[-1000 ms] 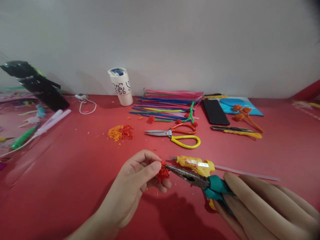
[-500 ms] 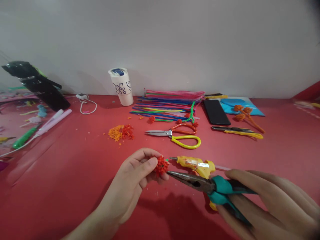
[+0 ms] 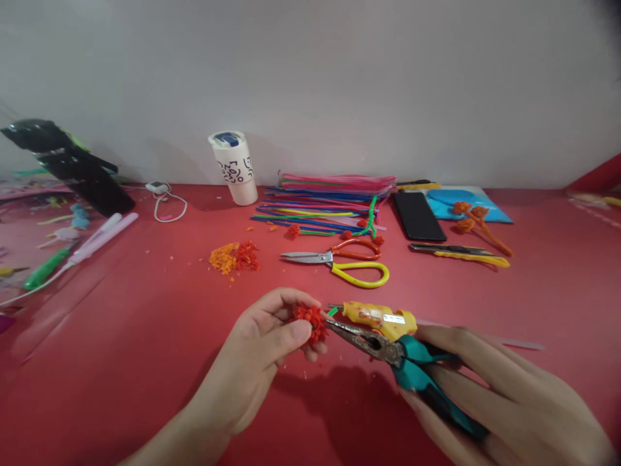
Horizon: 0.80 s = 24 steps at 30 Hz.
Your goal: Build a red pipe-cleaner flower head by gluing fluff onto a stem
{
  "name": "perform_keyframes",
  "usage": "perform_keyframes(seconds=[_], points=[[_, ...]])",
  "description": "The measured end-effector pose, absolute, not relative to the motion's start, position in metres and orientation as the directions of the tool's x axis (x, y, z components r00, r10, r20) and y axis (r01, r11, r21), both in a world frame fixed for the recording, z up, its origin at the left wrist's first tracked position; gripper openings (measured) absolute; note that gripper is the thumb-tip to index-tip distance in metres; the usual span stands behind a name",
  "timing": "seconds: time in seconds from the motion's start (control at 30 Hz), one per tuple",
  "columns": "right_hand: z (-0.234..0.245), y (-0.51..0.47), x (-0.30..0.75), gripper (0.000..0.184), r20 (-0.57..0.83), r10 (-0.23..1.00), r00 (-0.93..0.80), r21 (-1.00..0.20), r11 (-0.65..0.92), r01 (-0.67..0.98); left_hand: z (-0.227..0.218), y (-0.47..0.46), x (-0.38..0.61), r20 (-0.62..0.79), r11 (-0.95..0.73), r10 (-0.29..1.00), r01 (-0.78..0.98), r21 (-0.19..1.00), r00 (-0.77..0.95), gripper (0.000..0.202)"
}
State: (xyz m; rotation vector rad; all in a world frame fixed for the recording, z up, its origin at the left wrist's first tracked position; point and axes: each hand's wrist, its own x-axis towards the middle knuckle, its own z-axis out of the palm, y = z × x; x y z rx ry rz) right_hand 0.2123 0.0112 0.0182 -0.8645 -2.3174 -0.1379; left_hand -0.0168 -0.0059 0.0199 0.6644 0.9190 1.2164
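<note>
A small red fuzzy flower [image 3: 315,322] is pinched between the thumb and fingers of my left hand [image 3: 269,349]. A short green stem end [image 3: 332,311] shows at its right side. My right hand [image 3: 514,388] grips the teal handles of long-nose pliers [image 3: 373,344], whose tips reach the flower's right edge. Whether the jaws have closed on a petal I cannot tell. Just behind the pliers lies a yellow glue gun [image 3: 373,315], partly covered by them. Farther back, scissors [image 3: 334,257] with one red and one yellow handle lie on the table.
Orange and red fluff trimmings [image 3: 233,257] lie left of the scissors. Pipe cleaners [image 3: 320,204] are bundled along the wall, beside a white tumbler [image 3: 235,168]. A phone [image 3: 420,217], a craft knife [image 3: 451,250] and orange flowers [image 3: 478,220] are at the right. A black bottle [image 3: 77,168] leans at the left.
The pliers have shifted slightly up and left against the flower, and their handles have come closer together. The flower has turned a little in my left fingers, showing more green stem.
</note>
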Motion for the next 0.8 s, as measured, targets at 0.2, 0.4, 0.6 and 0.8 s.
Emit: perform_keyframes(seconds=[0.2, 0.4, 0.6, 0.8], points=[[0.0155, 0.0103, 0.2137, 0.019, 0.601, 0.566, -0.564, -0.124, 0.763, 0.634, 0.0201, -0.0079, -0.0156, -0.237, 0.234, 0.970, -0.450, 0.862, 0.050, 0.021], [0.0160, 0.0102, 0.2134, 0.019, 0.606, 0.554, -0.570, -0.107, 0.768, 0.632, 0.0210, -0.0066, -0.0151, -0.231, 0.228, 0.972, -0.442, 0.868, 0.047, 0.020], [0.0167, 0.0108, 0.2139, 0.020, 0.582, 0.549, -0.600, -0.100, 0.780, 0.617, 0.0214, -0.0079, -0.0145, -0.258, 0.249, 0.966, -0.421, 0.872, 0.037, 0.022], [0.0110, 0.0100, 0.2176, 0.021, 0.596, 0.506, -0.623, -0.004, 0.778, 0.628, 0.0221, -0.0081, -0.0150, -0.270, 0.252, 0.963, -0.429, 0.868, 0.020, 0.027]])
